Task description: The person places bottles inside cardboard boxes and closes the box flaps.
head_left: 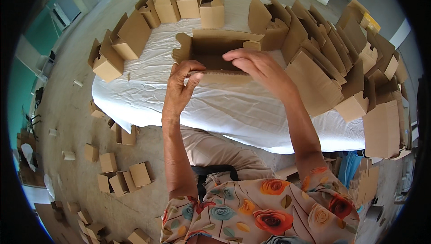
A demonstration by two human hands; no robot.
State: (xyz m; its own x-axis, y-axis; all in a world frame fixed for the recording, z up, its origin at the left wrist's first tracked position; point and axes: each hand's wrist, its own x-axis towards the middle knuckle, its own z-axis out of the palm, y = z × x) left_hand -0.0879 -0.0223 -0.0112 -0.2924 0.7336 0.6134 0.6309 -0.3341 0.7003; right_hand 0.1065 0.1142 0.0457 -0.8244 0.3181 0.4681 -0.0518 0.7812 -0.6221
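An open cardboard box (224, 78) lies in front of me on the white cloth, its long front wall toward me and its notched end flaps standing up. My left hand (180, 84) pinches the front wall at its left corner, thumb on the near side. Over the box's right end reaches my right hand (260, 68), its fingers stretched out to the left above the opening. That hand covers the right front corner, and whether its fingertips touch the cardboard is hard to see.
A white cloth (215, 109) covers the table. Folded boxes (212, 8) stand along its far edge, with others (130, 37) at the left. Many brown cartons (312, 80) lean together at the right. Small boxes (119, 183) lie on the floor at left.
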